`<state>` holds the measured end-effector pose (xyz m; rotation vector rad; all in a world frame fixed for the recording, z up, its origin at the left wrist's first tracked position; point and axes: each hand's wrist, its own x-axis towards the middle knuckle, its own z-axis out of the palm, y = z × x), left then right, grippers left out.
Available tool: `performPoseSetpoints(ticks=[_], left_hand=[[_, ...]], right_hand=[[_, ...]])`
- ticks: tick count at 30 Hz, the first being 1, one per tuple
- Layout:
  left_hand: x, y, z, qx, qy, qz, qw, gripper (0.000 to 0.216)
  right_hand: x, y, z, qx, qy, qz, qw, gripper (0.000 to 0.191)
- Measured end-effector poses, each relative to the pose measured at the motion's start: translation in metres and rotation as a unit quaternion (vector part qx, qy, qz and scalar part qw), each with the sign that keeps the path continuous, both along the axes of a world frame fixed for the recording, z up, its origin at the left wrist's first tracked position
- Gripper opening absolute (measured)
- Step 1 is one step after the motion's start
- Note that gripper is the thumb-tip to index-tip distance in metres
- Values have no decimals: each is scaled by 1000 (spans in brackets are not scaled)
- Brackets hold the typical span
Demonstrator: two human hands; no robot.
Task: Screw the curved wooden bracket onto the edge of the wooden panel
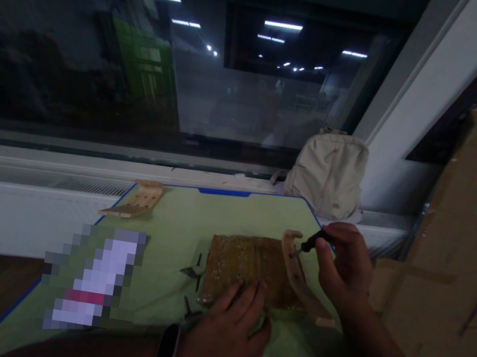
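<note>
A brown wooden block [248, 258] with a glossy, worn surface lies on the green tabletop. My left hand [232, 334] rests with outstretched fingers on its near edge, a band on the wrist. Against the block's right side stands a curved pale wooden piece [295, 275] with holes in it. My right hand [346, 271] grips the black handle of a screwdriver [312, 241], whose tip meets the curved piece near its upper end. Whether a screw sits under the tip is too small to tell. Several dark screws [191, 272] lie left of the block.
Another curved wooden piece [139, 200] with holes lies at the table's far left corner. Nearer on the left is a blurred-out pale item [109, 266]. A beige backpack [330, 172] stands beyond the far right corner, by the window. Large cardboard [468, 239] stands on the right.
</note>
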<state>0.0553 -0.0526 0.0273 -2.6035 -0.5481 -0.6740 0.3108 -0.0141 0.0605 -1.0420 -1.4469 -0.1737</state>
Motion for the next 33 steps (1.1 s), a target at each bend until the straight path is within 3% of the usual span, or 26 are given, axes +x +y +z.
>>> performPoseSetpoints(ticks=[5, 9, 13, 16, 19, 25, 31, 33], left_hand=[[0, 0, -2, 8, -7, 3, 1000, 32], [-1, 0, -1, 8, -1, -3, 1000, 31], [-2, 0, -3, 1, 12, -7, 1000, 34], [-3, 0, -5, -6, 23, -2, 1000, 35], [-4, -1, -8, -14, 20, 1, 1000, 33], [-3, -1, -8, -18, 2, -7, 1000, 34], [-3, -1, -6, -18, 2, -5, 1000, 35], [-3, -1, -7, -20, -3, -5, 1000, 33]], right_hand=[[-3, 5, -3, -53, 44, 56, 996, 22], [2, 11, 2, -34, 105, 11, 994, 24], [1, 7, 4, 24, 30, 8, 999, 25], [-8, 3, -1, 5, -19, 60, 998, 24], [-13, 3, -3, -30, 3, 95, 995, 28], [1, 5, 1, -13, 38, 6, 999, 28], [-10, 0, -1, -29, -15, 110, 993, 26], [-12, 0, -1, -44, 14, 100, 994, 24]])
